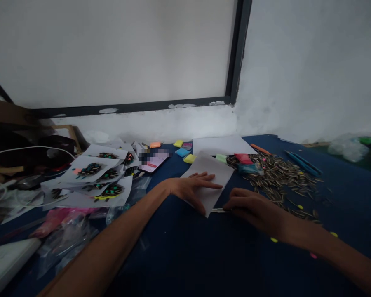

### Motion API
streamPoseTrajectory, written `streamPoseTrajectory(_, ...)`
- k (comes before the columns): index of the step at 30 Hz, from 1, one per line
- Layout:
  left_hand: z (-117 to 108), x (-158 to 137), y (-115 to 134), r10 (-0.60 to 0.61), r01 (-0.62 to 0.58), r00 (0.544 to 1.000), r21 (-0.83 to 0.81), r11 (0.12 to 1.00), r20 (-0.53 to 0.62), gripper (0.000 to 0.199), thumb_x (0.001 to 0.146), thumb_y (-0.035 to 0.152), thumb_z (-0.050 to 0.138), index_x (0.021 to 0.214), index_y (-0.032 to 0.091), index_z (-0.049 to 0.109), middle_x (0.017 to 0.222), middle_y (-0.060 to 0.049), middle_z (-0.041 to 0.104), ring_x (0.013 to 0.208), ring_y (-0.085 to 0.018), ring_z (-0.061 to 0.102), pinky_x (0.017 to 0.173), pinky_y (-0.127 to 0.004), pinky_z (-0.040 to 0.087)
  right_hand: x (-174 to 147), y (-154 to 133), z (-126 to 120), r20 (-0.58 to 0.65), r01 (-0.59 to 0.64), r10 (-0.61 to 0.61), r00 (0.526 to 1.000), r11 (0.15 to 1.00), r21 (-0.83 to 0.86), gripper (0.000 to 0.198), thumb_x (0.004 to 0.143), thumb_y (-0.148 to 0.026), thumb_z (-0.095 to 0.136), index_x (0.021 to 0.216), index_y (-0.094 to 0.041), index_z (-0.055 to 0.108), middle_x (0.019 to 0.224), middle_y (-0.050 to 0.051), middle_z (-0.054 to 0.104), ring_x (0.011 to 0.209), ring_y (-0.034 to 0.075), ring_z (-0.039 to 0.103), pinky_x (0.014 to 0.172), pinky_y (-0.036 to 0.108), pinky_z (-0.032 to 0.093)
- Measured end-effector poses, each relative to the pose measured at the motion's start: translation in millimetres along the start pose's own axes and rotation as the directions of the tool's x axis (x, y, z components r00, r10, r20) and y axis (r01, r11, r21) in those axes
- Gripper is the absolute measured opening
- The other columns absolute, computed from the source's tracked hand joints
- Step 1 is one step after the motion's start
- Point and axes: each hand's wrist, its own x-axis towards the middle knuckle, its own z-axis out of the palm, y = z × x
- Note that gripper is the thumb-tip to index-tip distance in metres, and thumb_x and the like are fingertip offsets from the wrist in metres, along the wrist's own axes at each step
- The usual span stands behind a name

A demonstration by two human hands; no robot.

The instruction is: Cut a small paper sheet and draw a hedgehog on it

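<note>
My left hand [196, 188] lies with its fingers spread on a white sheet of paper [220, 175], pressing it to the dark blue table cover. The sheet is turned at an angle, one corner pointing toward me. Just right of that corner, my right hand [253, 206] is closed with its fingertips on a thin pale stick-like tool [218, 210]. The tool's tip reaches the paper's edge, and its other end is hidden by the hand. Beyond my right hand spreads a pile of striped sunflower seeds [275, 177].
Stacked paper sheets [80, 187] with seed-and-clay figures lie left, near a phone [154, 162]. Small coloured clay packs [182, 152] and another white sheet [224, 145] are at the back. Blue tweezers-like tools [303, 163] and an orange pen [260, 149] lie right, plastic bags [71, 233] front left.
</note>
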Motion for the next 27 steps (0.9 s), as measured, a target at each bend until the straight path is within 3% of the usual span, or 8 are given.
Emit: streamPoseTrajectory(27, -1.4, -2.6, -0.9, 0.033, -0.033, 0.999, 0.0, 0.999, 0.004, 0.086, 0.072, 0.057, 0.066, 0.144, 0.038, 0.024, 0.156, 0.002, 0.002, 0.142, -0.032, -0.006, 0.112, -0.055, -0.004, -0.4, -1.7, 2.5, 0.016, 0.02, -0.021, 1.0, 0.996, 0.082, 0.025, 0.093, -0.024, 0.044, 0.103, -0.023, 0.067, 0.102, 0.007, 0.06, 0.089, 0.017, 0.059, 0.079, 0.029, 0.048)
